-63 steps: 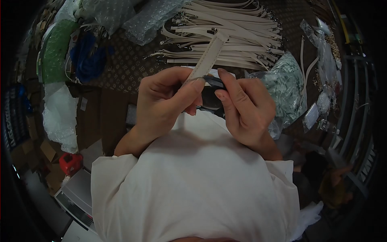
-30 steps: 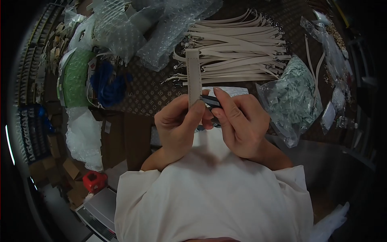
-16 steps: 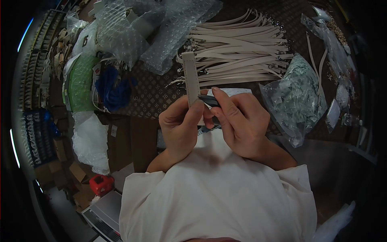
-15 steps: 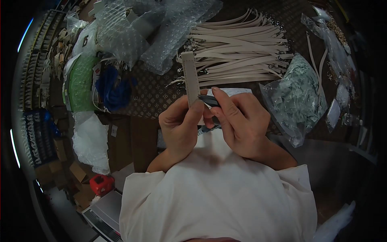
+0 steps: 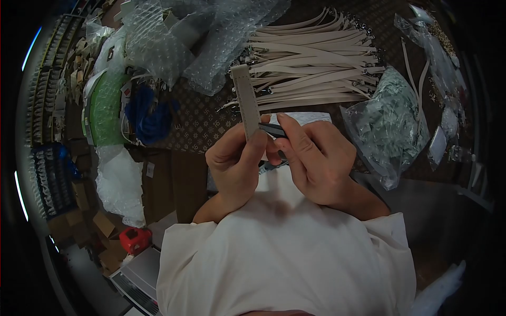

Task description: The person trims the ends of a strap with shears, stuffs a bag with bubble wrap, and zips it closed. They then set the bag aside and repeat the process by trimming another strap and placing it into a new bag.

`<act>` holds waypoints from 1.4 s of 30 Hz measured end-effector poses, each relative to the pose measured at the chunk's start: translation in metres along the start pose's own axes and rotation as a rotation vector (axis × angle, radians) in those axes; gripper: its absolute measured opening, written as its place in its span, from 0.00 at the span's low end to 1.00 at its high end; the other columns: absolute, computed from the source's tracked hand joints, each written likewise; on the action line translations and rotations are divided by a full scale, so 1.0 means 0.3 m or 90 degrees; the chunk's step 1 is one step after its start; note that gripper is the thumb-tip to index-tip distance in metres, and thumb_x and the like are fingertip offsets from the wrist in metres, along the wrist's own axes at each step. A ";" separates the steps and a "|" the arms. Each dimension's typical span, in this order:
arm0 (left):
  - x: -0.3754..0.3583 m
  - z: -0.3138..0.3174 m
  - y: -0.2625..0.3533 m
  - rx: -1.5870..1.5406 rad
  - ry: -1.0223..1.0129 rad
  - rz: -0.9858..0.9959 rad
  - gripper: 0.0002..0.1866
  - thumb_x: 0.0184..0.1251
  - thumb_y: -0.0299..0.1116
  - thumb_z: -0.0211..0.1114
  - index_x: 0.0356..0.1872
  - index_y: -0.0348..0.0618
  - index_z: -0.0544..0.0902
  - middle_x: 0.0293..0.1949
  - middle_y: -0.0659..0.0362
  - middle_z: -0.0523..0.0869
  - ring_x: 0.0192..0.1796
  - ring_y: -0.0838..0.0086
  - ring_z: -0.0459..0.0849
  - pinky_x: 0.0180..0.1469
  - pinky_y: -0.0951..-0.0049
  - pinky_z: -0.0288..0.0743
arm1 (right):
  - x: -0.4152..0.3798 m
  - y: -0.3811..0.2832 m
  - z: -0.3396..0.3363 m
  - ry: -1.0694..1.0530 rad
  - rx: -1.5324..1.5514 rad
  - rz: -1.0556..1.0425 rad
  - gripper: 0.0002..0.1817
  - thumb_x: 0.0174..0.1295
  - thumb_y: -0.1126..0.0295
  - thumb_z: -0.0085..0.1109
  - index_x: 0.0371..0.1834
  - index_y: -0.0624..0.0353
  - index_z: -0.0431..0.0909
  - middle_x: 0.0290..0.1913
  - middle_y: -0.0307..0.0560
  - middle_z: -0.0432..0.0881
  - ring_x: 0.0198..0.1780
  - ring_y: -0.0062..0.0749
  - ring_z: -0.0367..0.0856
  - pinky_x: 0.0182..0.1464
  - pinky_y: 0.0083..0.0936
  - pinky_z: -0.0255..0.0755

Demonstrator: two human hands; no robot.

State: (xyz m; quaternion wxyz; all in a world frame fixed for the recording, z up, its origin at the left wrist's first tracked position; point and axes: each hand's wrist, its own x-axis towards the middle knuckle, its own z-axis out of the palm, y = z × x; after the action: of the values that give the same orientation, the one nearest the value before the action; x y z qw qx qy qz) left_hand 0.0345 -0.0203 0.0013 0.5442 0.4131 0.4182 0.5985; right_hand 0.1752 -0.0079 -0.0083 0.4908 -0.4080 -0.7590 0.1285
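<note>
A pale beige strap piece with stitching along its edges (image 5: 245, 97) stands up from my left hand (image 5: 234, 163), whose thumb and fingers are closed on its lower end. My right hand (image 5: 319, 158) is closed on a dark, narrow tool (image 5: 273, 129), probably tweezers or small scissors. The tool's tip meets the strap's right edge beside my left thumb. My fingers hide the lower end of the strap and much of the tool. Behind my hands lies a pile of beige straps with metal clasps (image 5: 316, 63).
Bubble wrap (image 5: 158, 42) lies at the back left, near a green roll (image 5: 107, 108) and a blue bundle (image 5: 148, 116). On the right is a clear bag of pale green pieces (image 5: 392, 124). A red object (image 5: 135, 240) sits lower left.
The upper end of the strap piece has tilted slightly to the left. Both hands keep nearly the same place and the same hold.
</note>
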 end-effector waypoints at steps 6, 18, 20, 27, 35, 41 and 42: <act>0.011 0.004 0.018 0.003 0.014 -0.051 0.09 0.64 0.25 0.54 0.39 0.27 0.78 0.23 0.57 0.80 0.22 0.79 0.77 0.26 0.82 0.72 | 0.007 0.019 0.005 0.010 0.056 0.031 0.15 0.55 0.76 0.58 0.47 0.66 0.76 0.22 0.42 0.71 0.23 0.24 0.70 0.23 0.18 0.64; 0.044 -0.047 -0.009 -0.154 -0.054 -0.159 0.08 0.65 0.30 0.54 0.38 0.34 0.76 0.26 0.57 0.78 0.27 0.78 0.76 0.29 0.80 0.71 | -0.113 0.603 0.093 0.041 -0.287 0.142 0.17 0.62 0.62 0.53 0.49 0.61 0.76 0.42 0.52 0.76 0.33 0.35 0.78 0.38 0.24 0.71; 0.059 -0.052 -0.025 -0.233 -0.057 -0.184 0.07 0.66 0.30 0.54 0.36 0.36 0.75 0.26 0.58 0.78 0.26 0.77 0.77 0.30 0.79 0.72 | -0.027 0.405 0.067 -0.033 -0.011 0.223 0.18 0.63 0.61 0.51 0.49 0.62 0.76 0.43 0.50 0.75 0.38 0.30 0.76 0.42 0.22 0.70; 0.154 -0.149 -0.023 -0.271 0.076 -0.089 0.08 0.67 0.29 0.52 0.38 0.34 0.75 0.33 0.54 0.81 0.34 0.68 0.82 0.40 0.70 0.78 | -0.005 0.098 0.123 -0.355 0.778 0.569 0.13 0.66 0.63 0.49 0.39 0.63 0.74 0.24 0.34 0.74 0.23 0.11 0.66 0.23 0.12 0.61; 0.193 -0.303 0.017 0.152 0.172 0.194 0.12 0.65 0.33 0.55 0.41 0.33 0.75 0.43 0.52 0.80 0.48 0.67 0.79 0.52 0.67 0.72 | 0.133 0.067 -0.118 -0.454 0.604 0.472 0.11 0.60 0.66 0.57 0.35 0.65 0.78 0.21 0.32 0.73 0.23 0.09 0.63 0.23 0.11 0.57; 0.100 -0.221 0.032 -0.155 -0.588 -0.335 0.13 0.65 0.35 0.57 0.37 0.32 0.74 0.19 0.60 0.76 0.22 0.81 0.77 0.26 0.81 0.75 | 0.236 0.222 -0.133 -0.479 0.699 0.351 0.15 0.56 0.68 0.62 0.42 0.67 0.77 0.23 0.34 0.75 0.24 0.12 0.68 0.25 0.09 0.60; 0.078 -0.238 0.046 -0.280 -0.511 -0.299 0.13 0.65 0.36 0.56 0.35 0.32 0.72 0.13 0.65 0.69 0.10 0.83 0.65 0.12 0.81 0.66 | 0.218 0.261 -0.131 -0.439 0.669 0.237 0.15 0.55 0.69 0.62 0.42 0.67 0.77 0.23 0.34 0.75 0.25 0.13 0.70 0.27 0.10 0.62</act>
State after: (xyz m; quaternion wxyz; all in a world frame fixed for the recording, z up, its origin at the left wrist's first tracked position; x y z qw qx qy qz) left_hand -0.0391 -0.0014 -0.0068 0.8557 0.3809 0.1221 0.3283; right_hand 0.2352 0.0823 0.0061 0.3231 -0.1740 -0.6255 0.6885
